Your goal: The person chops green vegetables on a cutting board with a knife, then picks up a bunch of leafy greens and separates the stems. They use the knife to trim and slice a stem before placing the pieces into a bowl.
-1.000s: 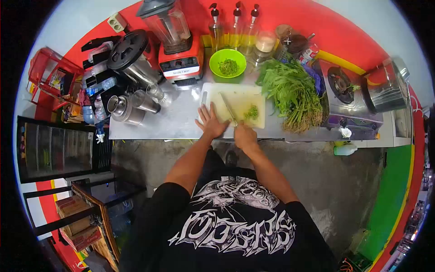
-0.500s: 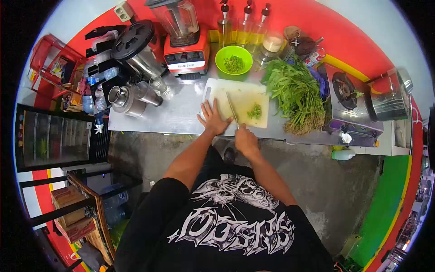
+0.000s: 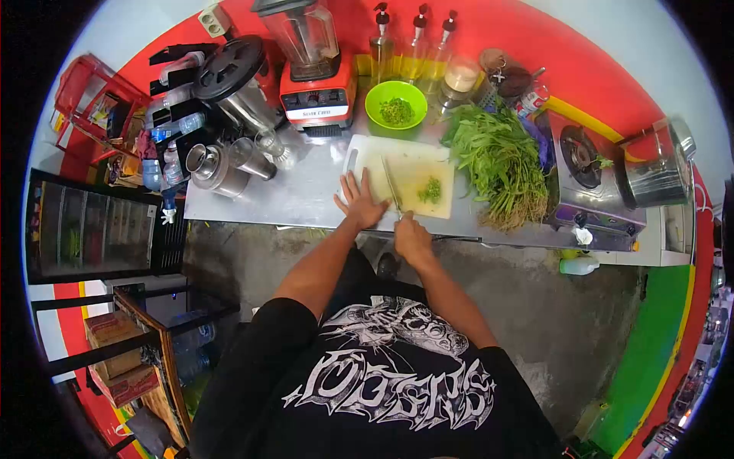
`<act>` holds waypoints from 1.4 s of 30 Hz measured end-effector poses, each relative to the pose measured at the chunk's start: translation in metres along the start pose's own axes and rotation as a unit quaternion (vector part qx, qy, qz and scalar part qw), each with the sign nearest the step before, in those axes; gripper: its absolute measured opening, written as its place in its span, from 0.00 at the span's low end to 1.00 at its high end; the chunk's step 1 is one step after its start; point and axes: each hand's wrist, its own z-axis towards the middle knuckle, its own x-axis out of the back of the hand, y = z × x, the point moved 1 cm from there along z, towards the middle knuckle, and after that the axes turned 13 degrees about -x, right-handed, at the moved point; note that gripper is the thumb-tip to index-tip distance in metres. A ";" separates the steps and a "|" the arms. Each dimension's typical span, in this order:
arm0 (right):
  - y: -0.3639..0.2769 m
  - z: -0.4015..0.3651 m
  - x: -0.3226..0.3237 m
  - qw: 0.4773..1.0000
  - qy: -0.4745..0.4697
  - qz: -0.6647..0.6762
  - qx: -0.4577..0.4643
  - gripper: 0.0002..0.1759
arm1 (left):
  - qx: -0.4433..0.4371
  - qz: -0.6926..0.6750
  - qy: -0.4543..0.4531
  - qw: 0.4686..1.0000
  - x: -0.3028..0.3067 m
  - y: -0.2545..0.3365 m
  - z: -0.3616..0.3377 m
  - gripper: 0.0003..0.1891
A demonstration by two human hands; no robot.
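Note:
My right hand [image 3: 414,239] is closed round the handle of a knife [image 3: 391,183], whose blade points away from me across the white cutting board [image 3: 367,147]. Fingers spread, my left hand [image 3: 362,204] lies flat over the board's near left part and the counter edge. A small heap of chopped greens [image 3: 430,190] sits on the board to the right of the blade. Behind the board stands a lime-green bowl [image 3: 418,121] with more chopped greens inside. Right of the board lies a big bunch of leafy greens [image 3: 497,157] with its roots towards me.
A red blender [image 3: 316,99], several pump bottles [image 3: 414,57] and a jar [image 3: 461,79] line the back. Metal containers [image 3: 222,177] and a glass [image 3: 254,159] stand on the left of the steel counter [image 3: 294,187]. A gas stove [image 3: 585,164] is at the right.
The view has shifted slightly. My hands, the knife and the chopped greens stay in nearly the same places on the board.

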 end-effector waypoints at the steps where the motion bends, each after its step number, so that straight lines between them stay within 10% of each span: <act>1: -0.001 0.003 0.000 1.000 0.002 0.001 0.002 0.20 | 0.004 -0.012 -0.002 1.000 0.000 -0.001 0.001 0.61; 36: 0.039 0.002 0.044 0.978 0.178 0.113 0.000 0.20 | -0.039 0.015 0.006 0.999 0.002 -0.009 -0.002 0.53; 42: 0.032 -0.012 0.053 0.979 0.161 0.123 0.000 0.21 | -0.309 0.002 0.093 0.946 0.039 0.046 -0.028 0.42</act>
